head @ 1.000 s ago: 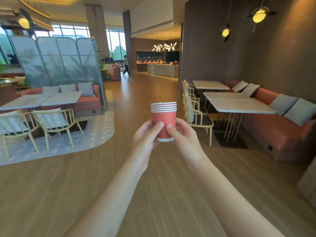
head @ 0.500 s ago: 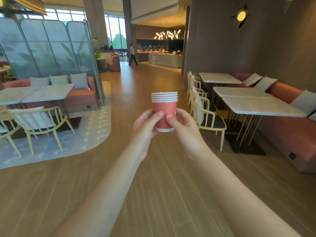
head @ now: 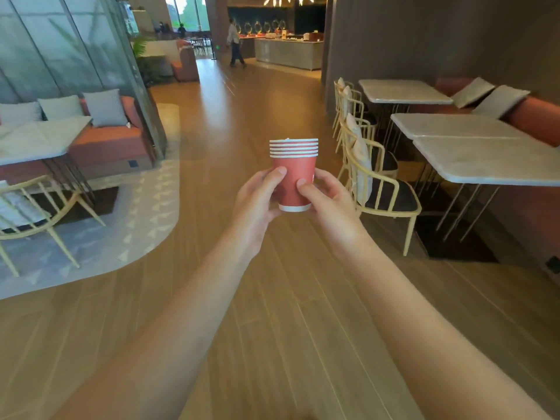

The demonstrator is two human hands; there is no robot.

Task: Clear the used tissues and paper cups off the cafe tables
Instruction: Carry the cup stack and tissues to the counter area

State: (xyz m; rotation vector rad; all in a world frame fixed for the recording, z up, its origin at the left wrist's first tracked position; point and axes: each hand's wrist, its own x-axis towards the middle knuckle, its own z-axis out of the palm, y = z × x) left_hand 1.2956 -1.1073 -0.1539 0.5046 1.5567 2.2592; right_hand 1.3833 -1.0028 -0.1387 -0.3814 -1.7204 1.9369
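A stack of several nested red paper cups (head: 293, 165) with white rims is held upright in front of me, above the wooden floor of the aisle. My left hand (head: 257, 201) grips its left side, thumb on the front. My right hand (head: 328, 198) grips its right side, thumb also on the front. What is inside the top cup is hidden. No tissues are in sight.
White marble tables (head: 485, 159) with cream chairs (head: 378, 186) line an orange bench on the right. On the left, another table (head: 39, 137), a chair (head: 33, 213) and a sofa stand on a pale rug. A person (head: 235, 43) walks far down the aisle near a counter.
The view has tilted down and moved forward along the aisle; the tables on both sides are closer. Both hands keep the same hold on the cup stack.
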